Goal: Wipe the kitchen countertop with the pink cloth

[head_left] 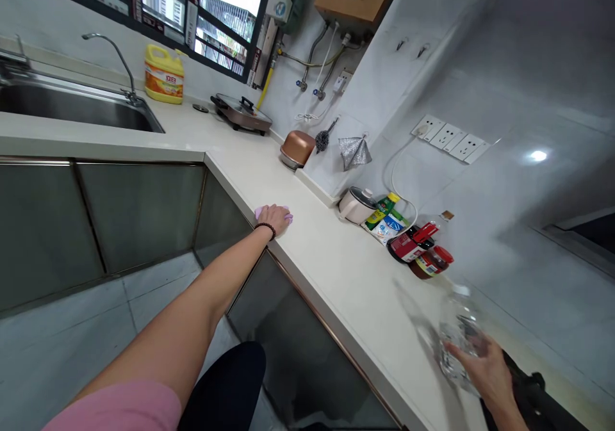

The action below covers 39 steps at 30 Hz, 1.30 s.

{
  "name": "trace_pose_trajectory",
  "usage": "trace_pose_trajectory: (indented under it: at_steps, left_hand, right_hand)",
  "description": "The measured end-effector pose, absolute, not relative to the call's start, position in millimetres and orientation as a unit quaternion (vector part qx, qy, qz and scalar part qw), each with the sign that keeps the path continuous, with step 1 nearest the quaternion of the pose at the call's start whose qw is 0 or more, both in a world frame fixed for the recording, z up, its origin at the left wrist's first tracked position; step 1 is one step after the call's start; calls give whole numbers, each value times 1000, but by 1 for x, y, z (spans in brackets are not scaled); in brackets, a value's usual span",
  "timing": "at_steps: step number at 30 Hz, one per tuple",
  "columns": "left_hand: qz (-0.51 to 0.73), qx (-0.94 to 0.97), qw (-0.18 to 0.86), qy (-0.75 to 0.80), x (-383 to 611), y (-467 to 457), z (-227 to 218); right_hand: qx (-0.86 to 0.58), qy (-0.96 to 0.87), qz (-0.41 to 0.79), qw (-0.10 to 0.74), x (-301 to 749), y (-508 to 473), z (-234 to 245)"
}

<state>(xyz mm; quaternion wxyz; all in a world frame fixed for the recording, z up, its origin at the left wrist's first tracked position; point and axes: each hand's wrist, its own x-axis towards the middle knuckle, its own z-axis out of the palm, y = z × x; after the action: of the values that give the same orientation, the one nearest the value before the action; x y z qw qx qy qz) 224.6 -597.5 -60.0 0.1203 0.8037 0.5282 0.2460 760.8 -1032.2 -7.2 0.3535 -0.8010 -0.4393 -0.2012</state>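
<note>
Near the front edge of the white countertop (355,271), my left hand (275,217) presses down on a pink-purple cloth (259,212). Its fingers are closed over the cloth, which peeks out on both sides. At the lower right, my right hand (487,370) is wrapped around a clear plastic bottle (459,322) with a pale cap, upright at the counter. Whether the bottle's base touches the surface I cannot tell. Just beyond the bottle, by the wall, are a red-lidded jar (431,262) and a dark bottle with a red label (408,245).
A pale pot (358,205) and a green, yellow-capped bottle (383,207) stand along the wall. Farther back are a copper-coloured pot (298,148), an electric pan (243,112), a yellow jug (164,75) and a sink (72,104). A black object (538,396) lies beside my right hand.
</note>
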Motion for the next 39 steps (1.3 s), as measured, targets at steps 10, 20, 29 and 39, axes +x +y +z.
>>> trace_pose_trajectory:
  at_steps: [10,20,29,39]
  left_hand:
    - [249,805,122,525,225,-596,-61]
    - [261,801,118,526,225,-595,-64]
    - [239,809,106,526,227,-593,-65]
    - [167,807,63,562,234,-590,-59]
  right_hand:
    - [-804,-567,-116,139,626,-862,36]
    - [-841,-525,-122,51,578,-822,41]
    - [-841,-421,-34,337,637,-888,9]
    - [-753,-287,-69,589,678,-995,-33]
